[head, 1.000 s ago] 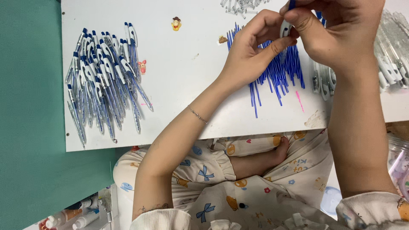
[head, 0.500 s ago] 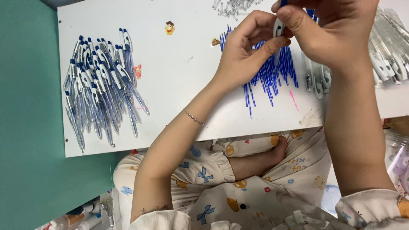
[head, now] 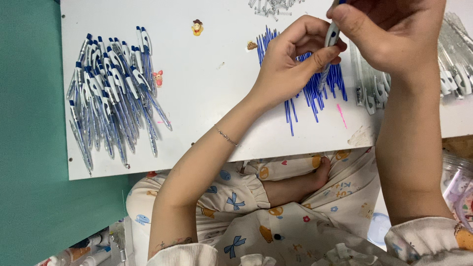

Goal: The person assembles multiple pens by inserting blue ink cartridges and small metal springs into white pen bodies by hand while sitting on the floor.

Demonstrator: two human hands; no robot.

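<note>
three small cartoon stickers [head: 197, 27] dot the white bench [head: 212, 98]. both hands meet above a spread of blue refills [head: 315, 93]: the left hand [head: 290, 64] pinches a single pen [head: 331, 39] with thumb and fingertips, the right hand [head: 389, 34] closes around its top. a pile of finished pens [head: 111, 93], too many to count, lies well apart at the left.

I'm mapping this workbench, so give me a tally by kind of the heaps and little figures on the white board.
Heaps of finished pens: 1
Heaps of blue refills: 1
Heaps of clear barrels: 1
Heaps of springs: 1
Small figures: 3
Total: 7
</note>
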